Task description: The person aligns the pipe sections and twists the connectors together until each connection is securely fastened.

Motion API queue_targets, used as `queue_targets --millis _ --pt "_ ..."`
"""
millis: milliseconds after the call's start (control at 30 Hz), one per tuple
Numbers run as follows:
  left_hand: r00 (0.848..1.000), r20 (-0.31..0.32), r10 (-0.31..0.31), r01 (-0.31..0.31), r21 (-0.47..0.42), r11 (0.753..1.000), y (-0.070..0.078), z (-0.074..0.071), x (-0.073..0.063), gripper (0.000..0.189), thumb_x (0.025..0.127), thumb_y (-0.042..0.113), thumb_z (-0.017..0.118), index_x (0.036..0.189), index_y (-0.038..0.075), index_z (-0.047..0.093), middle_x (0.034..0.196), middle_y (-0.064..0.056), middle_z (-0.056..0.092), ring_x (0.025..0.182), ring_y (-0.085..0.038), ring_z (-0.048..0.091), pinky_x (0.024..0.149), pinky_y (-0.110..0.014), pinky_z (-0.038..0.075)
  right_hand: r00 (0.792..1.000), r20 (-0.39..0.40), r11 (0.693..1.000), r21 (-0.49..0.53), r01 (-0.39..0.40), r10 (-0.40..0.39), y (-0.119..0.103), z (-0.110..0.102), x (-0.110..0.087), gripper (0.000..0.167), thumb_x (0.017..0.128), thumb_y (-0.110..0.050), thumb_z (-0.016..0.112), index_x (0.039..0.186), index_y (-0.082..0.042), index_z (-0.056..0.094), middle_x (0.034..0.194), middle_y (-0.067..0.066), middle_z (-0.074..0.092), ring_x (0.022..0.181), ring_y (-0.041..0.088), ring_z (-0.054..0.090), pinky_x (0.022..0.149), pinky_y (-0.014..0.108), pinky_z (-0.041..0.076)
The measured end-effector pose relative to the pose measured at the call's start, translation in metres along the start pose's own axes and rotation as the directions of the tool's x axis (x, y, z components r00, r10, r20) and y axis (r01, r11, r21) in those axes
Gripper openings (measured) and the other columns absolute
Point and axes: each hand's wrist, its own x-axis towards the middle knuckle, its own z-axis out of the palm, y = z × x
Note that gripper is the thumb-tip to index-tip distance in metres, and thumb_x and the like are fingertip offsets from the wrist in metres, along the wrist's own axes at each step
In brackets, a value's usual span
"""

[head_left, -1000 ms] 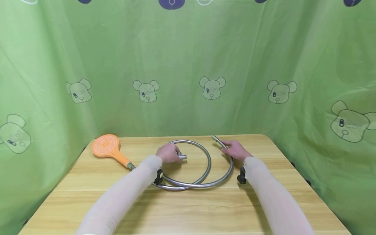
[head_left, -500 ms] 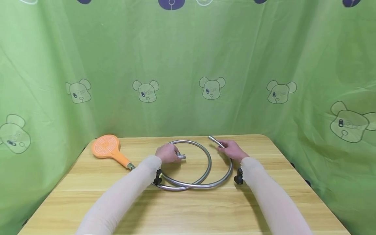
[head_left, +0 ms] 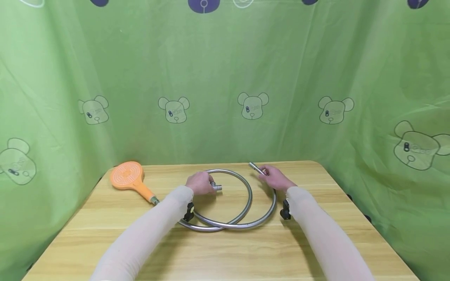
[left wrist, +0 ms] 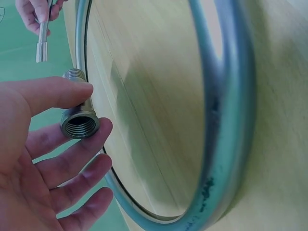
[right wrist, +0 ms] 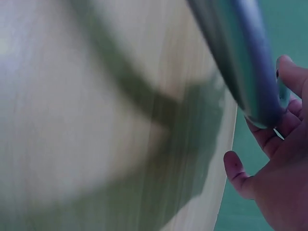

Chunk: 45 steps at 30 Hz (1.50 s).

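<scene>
My left hand [head_left: 201, 183] pinches a small metal pipe fitting [left wrist: 80, 120] between thumb and fingers; the left wrist view shows its open end with inner threads and an outer thread on its far end. A silver shower hose [head_left: 250, 197] lies in loops on the table. With my right hand [head_left: 277, 178] I grip the hose just behind its free end [head_left: 254, 166], which points up and left. In the right wrist view, thumb and fingers close round the hose [right wrist: 250, 72]. The hose's other end joins the handle of an orange shower head [head_left: 126, 174] at left.
The wooden table [head_left: 225, 257] carries all these things. A green curtain [head_left: 218, 132] with bear-head prints hangs behind and along both sides. The hose loops lie beneath and between my two forearms.
My right hand has shifted slightly left with the hose end. The hose loops have slid a little towards me. The left hand with the fitting has stayed nearly still.
</scene>
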Motion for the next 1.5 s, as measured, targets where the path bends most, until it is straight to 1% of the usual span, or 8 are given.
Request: queue_targets --millis 200,367,633,867,967,1033,1133,1500 --pt "1.0 0.003 0.002 -0.002 -0.003 1.0 0.001 -0.002 -0.003 0.027 0.073 0.029 0.085 0.097 0.02 0.078 0.089 0.006 0.071 0.083 -0.015 0.06 0.075 -0.034 0.051 1.0 -0.022 1.0 -0.005 0.015 -0.015 -0.001 -0.001 0.004 0.027 0.103 -0.014 0.056 0.122 0.005 0.057 0.088 0.018 0.059 0.066 0.014 0.047 0.053 0.024 0.042" --pt "1.0 -0.005 0.003 -0.003 -0.004 1.0 0.002 -0.003 -0.003 0.021 0.075 0.028 0.083 0.094 0.021 0.078 0.085 0.007 0.07 0.081 -0.015 0.059 0.072 -0.033 0.05 0.999 -0.02 1.0 0.006 0.025 -0.025 -0.004 -0.002 0.003 0.024 0.1 -0.007 0.058 0.117 0.009 0.058 0.089 0.011 0.055 0.075 0.017 0.05 0.062 0.024 0.046" --pt "1.0 -0.006 0.012 -0.011 0.001 1.0 0.002 -0.003 -0.002 0.023 0.074 0.03 0.086 0.094 0.02 0.078 0.086 0.008 0.071 0.081 -0.015 0.061 0.076 -0.034 0.052 0.999 0.018 0.999 0.014 0.029 -0.03 -0.004 -0.002 0.005 0.028 0.099 -0.003 0.056 0.124 0.008 0.057 0.093 0.011 0.056 0.084 0.021 0.053 0.071 0.028 0.048" --pt "1.0 -0.003 0.011 -0.011 -0.01 1.0 0.0 -0.004 -0.002 0.02 0.074 0.03 0.086 0.091 0.022 0.078 0.084 0.009 0.07 0.081 -0.014 0.06 0.075 -0.033 0.051 0.998 0.029 0.998 0.023 0.063 -0.064 -0.006 -0.001 0.007 0.044 0.097 -0.001 0.058 0.14 0.008 0.05 0.092 0.015 0.06 0.08 0.023 0.053 0.068 0.029 0.046" --pt "1.0 0.001 0.014 -0.014 -0.013 1.0 -0.001 -0.005 -0.002 0.019 0.075 0.03 0.085 0.09 0.022 0.078 0.083 0.009 0.069 0.081 -0.014 0.06 0.075 -0.033 0.051 0.997 0.034 0.997 0.041 0.065 -0.066 -0.009 -0.001 0.007 0.045 0.097 -0.001 0.057 0.141 0.005 0.05 0.1 0.023 0.063 0.086 0.029 0.058 0.073 0.031 0.05" --pt "1.0 0.002 0.015 -0.015 -0.012 1.0 -0.002 -0.005 -0.003 0.018 0.075 0.031 0.085 0.089 0.022 0.078 0.082 0.009 0.069 0.08 -0.014 0.059 0.074 -0.033 0.05 0.997 0.037 0.996 0.062 0.068 -0.07 -0.011 -0.001 0.009 0.046 0.097 0.002 0.056 0.142 0.005 0.049 0.11 0.027 0.064 0.098 0.038 0.061 0.082 0.036 0.054" --pt "1.0 -0.003 0.009 -0.009 -0.012 1.0 -0.002 -0.006 -0.003 0.021 0.073 0.03 0.086 0.09 0.022 0.078 0.083 0.009 0.07 0.08 -0.014 0.06 0.074 -0.032 0.051 0.996 0.042 0.993 0.099 0.069 -0.073 -0.013 -0.001 0.01 0.047 0.095 0.006 0.052 0.142 0.006 0.047 0.121 0.027 0.064 0.114 0.046 0.058 0.095 0.045 0.054" --pt "1.0 -0.019 -0.01 0.01 0.001 1.0 -0.004 -0.007 -0.005 0.026 0.072 0.032 0.088 0.094 0.02 0.079 0.088 0.007 0.073 0.081 -0.015 0.061 0.076 -0.034 0.053 0.992 0.071 0.984 0.156 0.088 -0.1 -0.018 0.001 0.014 0.055 0.091 0.011 0.052 0.145 0.001 0.045 0.129 0.027 0.06 0.116 0.048 0.054 0.096 0.054 0.051"
